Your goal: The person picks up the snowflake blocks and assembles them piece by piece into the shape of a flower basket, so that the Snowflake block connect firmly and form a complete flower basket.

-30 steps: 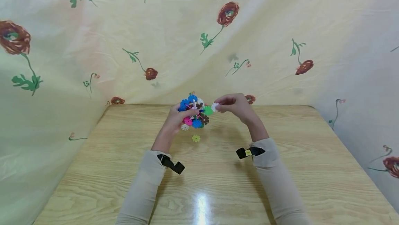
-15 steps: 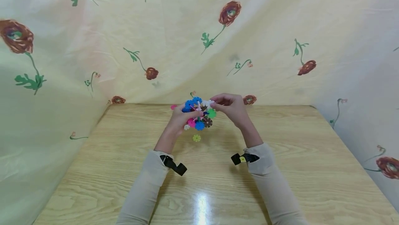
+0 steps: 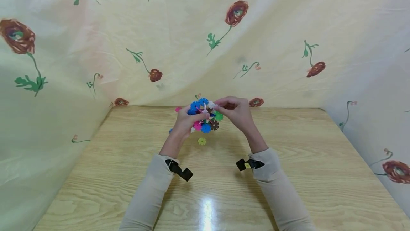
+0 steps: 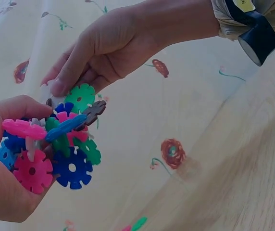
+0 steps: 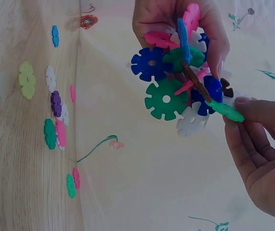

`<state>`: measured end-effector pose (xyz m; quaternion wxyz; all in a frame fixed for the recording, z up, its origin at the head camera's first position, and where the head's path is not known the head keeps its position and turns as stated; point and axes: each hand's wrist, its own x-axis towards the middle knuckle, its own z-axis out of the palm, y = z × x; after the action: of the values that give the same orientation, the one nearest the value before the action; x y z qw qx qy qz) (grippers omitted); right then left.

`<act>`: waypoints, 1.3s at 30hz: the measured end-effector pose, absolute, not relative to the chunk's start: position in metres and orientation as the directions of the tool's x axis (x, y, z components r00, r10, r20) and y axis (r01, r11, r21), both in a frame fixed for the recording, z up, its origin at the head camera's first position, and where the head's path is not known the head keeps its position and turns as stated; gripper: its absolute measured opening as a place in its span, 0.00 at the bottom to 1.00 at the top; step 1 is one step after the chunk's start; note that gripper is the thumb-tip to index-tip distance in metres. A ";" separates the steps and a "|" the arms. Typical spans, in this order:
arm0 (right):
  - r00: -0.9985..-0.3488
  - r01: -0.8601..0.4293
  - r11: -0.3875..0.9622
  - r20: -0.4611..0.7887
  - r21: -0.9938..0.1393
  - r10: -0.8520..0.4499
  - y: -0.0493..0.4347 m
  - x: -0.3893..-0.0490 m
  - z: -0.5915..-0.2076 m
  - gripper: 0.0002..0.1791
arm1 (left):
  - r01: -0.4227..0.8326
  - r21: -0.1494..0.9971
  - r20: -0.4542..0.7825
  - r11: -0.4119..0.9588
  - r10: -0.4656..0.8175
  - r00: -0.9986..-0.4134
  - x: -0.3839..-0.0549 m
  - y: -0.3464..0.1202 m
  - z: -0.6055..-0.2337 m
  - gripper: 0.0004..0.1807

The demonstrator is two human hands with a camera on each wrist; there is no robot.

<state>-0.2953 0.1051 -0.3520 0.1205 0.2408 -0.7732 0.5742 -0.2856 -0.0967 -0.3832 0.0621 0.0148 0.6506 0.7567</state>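
Observation:
Above the table's far part, my left hand [image 3: 185,121] grips a ball-like cluster of notched plastic flower discs [image 3: 206,128], thumb laid across its near side. Blue, pink, green, brown and white discs are slotted together at many angles; the palm hides part of them. At the cluster's upper right edge, my right hand [image 3: 237,113] pinches a white notched disc [image 4: 46,90] between thumb and fingertips. A light green disc [image 5: 226,111] of the cluster sits right beside those fingertips in the right wrist view, and the white disc is mostly covered by the fingers.
Loose discs lie on the wooden table [image 3: 288,174] beneath the hands, among them a yellow one [image 3: 202,141], a purple one [image 5: 56,103] and a green one [image 5: 70,186]. Flower-printed cloth [image 3: 179,46] rises behind the table's far edge and at both sides.
My right hand has moved left, bringing the white disc from beside the cluster onto its upper right edge. The left hand and cluster have shifted slightly right.

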 end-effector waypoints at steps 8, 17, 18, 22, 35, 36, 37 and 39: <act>-0.854 -0.509 0.208 0.460 -0.835 -0.243 0.102 -0.296 -0.350 0.07 | -0.101 0.982 -0.077 -0.159 0.147 -0.986 -0.285 -0.101 -0.379 0.28; -0.906 -0.422 0.189 0.422 -0.887 -0.043 0.096 -0.293 -0.354 0.10 | -0.169 0.912 -0.061 -0.375 0.284 -0.957 -0.289 -0.111 -0.376 0.32; -0.906 -0.418 0.182 0.422 -0.890 -0.016 0.094 -0.292 -0.354 0.11 | -0.167 0.904 -0.049 -0.394 0.293 -0.955 -0.288 -0.110 -0.376 0.32; -0.898 -0.422 0.168 0.436 -0.891 0.059 0.088 -0.290 -0.357 0.11 | -0.158 0.885 -0.030 -0.438 0.284 -0.958 -0.285 -0.104 -0.379 0.34; -0.932 -0.360 0.137 0.349 -0.923 -0.096 0.093 -0.290 -0.355 0.14 | -0.134 0.892 -0.050 -0.432 0.199 -0.979 -0.283 -0.108 -0.376 0.29; -0.935 -0.348 0.135 0.333 -0.928 -0.119 0.095 -0.291 -0.354 0.15 | -0.129 0.892 -0.046 -0.433 0.197 -0.979 -0.283 -0.110 -0.376 0.29; -0.938 -0.336 0.135 0.318 -0.932 -0.138 0.097 -0.293 -0.353 0.17 | -0.125 0.894 -0.042 -0.430 0.197 -0.980 -0.283 -0.111 -0.375 0.29; -0.947 -0.301 0.137 0.278 -0.944 -0.160 0.101 -0.296 -0.352 0.19 | -0.113 0.901 -0.033 -0.419 0.194 -0.981 -0.283 -0.115 -0.374 0.28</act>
<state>-0.2956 0.1012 -0.3521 0.0549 0.1532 -0.7519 0.6389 -0.2831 -0.1152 -0.3738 0.0911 0.0378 0.5311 0.8416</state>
